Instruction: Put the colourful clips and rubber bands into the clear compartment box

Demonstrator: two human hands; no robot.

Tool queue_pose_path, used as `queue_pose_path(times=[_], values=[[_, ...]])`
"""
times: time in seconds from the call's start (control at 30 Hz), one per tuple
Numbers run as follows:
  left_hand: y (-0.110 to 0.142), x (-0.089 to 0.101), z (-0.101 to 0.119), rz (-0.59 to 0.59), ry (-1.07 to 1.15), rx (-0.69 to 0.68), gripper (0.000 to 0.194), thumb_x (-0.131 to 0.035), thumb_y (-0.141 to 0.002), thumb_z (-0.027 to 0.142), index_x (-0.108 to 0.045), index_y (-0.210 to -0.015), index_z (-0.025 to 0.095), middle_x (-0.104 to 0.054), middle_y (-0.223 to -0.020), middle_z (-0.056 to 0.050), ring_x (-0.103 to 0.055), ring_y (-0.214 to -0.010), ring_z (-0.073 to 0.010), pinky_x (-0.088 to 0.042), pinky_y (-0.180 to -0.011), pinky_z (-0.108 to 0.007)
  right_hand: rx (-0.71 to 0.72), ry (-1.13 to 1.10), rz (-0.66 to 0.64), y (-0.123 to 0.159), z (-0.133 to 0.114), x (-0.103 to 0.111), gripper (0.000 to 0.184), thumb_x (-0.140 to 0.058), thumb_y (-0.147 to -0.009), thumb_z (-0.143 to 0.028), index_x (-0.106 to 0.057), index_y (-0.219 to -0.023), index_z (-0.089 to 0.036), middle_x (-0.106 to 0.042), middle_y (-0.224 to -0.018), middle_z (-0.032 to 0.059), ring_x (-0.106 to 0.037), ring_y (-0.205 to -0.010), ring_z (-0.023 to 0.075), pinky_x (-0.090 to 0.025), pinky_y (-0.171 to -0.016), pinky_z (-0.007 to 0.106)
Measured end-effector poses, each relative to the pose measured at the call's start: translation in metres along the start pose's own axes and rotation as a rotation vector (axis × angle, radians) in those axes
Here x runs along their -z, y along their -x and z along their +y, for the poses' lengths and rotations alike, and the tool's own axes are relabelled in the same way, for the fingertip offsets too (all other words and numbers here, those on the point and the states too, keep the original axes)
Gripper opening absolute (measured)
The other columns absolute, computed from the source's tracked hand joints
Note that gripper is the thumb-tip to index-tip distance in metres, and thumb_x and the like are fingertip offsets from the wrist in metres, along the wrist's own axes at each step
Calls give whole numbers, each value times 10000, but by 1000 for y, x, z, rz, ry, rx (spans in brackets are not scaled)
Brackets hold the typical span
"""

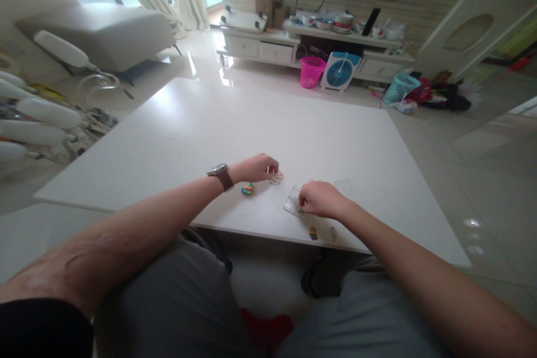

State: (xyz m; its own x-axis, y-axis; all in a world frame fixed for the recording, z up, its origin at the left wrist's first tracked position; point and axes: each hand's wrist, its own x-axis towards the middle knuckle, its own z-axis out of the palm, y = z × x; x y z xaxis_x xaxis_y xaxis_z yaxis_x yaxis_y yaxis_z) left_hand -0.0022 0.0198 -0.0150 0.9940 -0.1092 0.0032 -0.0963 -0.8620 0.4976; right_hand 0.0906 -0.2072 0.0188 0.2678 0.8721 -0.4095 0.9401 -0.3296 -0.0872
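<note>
My left hand, a watch on its wrist, is at a small pile of thin beige loops on the white table. Its fingers curl down at the pile's edge; what they pinch, if anything, is too small to make out. My right hand reaches with closed fingers into a clear shallow plastic box, and its fingertips are hidden. Left of the box lies a cluster of small colourful pieces. Near the front edge are a yellow and blue minion figure and a small pale, see-through piece.
A faint clear flat sheet, perhaps a lid, lies beyond my right wrist. Past the table stand a pink basket, a blue and white fan and a low cabinet. White padded equipment is at the left.
</note>
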Motion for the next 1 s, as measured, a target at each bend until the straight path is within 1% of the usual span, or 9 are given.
queue_pose_path(times=[0.13, 0.3, 0.4, 0.53, 0.6, 0.67, 0.8, 0.9, 1.0], values=[[-1, 0, 2, -2, -8, -4, 170, -587, -795, 147, -742, -861, 164, -700, -740, -17, -574, -616, -100, -401, -611, -219, -44, 64, -13, -1, -7, -5, 188, -668, -767, -233, -792, -901, -191, -763, -905, 148, -714, -859, 268, -482, -707, 301], [-2, 0, 1, -5, -13, -13, 175, -584, -809, 155, -747, -874, 159, -702, -744, -18, -573, -620, -95, -400, -614, -216, -64, 85, -18, -5, -13, -11, 266, -655, -799, -238, -774, -1027, -168, -754, -1007, 181, -705, -976, 271, -490, -803, 299], [-3, 0, 0, -9, -13, -20, 177, -581, -808, 147, -746, -870, 152, -697, -734, -17, -566, -617, -92, -398, -614, -215, -47, 72, -16, -5, -11, -10, 235, -653, -775, -218, -783, -965, -172, -759, -973, 164, -705, -941, 265, -481, -760, 289], [-2, 2, 4, -5, 33, -21, 156, -610, -804, 158, -748, -878, 153, -692, -728, -15, -572, -629, -94, -409, -619, -217, -5, 35, 1, -3, 0, -1, 170, -657, -725, -233, -788, -835, -224, -763, -866, 81, -691, -796, 218, -427, -630, 263], [-1, 3, 10, -11, 114, -21, 135, -645, -814, 201, -745, -891, 152, -695, -737, -18, -590, -650, -99, -427, -628, -218, 18, -40, 57, -2, 7, 5, 153, -648, -732, -253, -784, -802, -237, -753, -822, 40, -662, -741, 180, -398, -602, 250], [0, 4, 20, -23, 264, -17, 181, -686, -822, 271, -734, -950, 152, -713, -795, -30, -625, -701, -111, -460, -653, -225, 27, -204, 162, -2, 12, 9, 146, -648, -743, -262, -782, -778, -220, -724, -745, 20, -618, -675, 146, -381, -591, 240], [0, 0, 42, -80, 643, -64, 440, -783, -769, 353, -665, -1144, 157, -722, -1041, -93, -682, -883, -163, -527, -740, -273, 25, -538, 376, -5, 11, 9, 142, -679, -738, -268, -780, -754, -170, -624, -595, -10, -528, -569, 109, -355, -560, 232], [-3, -6, 49, -64, 751, -105, 441, -825, -724, 345, -667, -1079, 137, -721, -1029, -99, -682, -908, -177, -542, -778, -303, 48, -649, 480, -7, 6, 7, 125, -690, -723, -250, -755, -688, -149, -562, -541, -28, -480, -537, 94, -331, -543, 230], [-5, -10, 46, -24, 828, -91, 400, -821, -730, 336, -679, -1034, 119, -736, -958, -91, -689, -876, -169, -548, -793, -312, 53, -696, 564, -7, 4, 7, 144, -691, -726, -261, -746, -673, -140, -530, -527, -35, -443, -519, 85, -319, -537, 233]])
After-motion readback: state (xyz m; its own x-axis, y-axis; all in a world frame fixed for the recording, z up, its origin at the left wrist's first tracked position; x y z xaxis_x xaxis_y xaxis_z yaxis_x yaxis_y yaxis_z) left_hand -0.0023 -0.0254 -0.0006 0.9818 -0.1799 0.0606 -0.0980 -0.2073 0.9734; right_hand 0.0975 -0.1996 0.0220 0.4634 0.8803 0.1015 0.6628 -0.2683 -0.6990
